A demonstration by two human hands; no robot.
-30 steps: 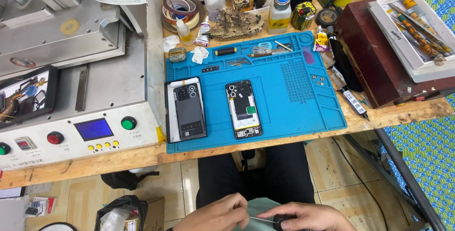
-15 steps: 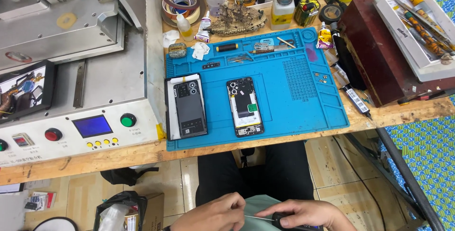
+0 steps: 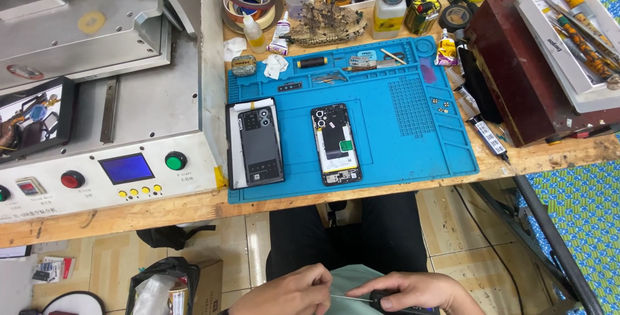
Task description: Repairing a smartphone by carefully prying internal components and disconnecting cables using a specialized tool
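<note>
Wooden workbench (image 3: 194,206) up ahead; down over the lap, right hand (image 3: 413,291) grips a dark-handled screwdriver (image 3: 387,301), left hand (image 3: 287,292) pinching its thin shaft. Beyond both hands, an opened phone (image 3: 335,144) lies on the blue mat (image 3: 400,127).
</note>
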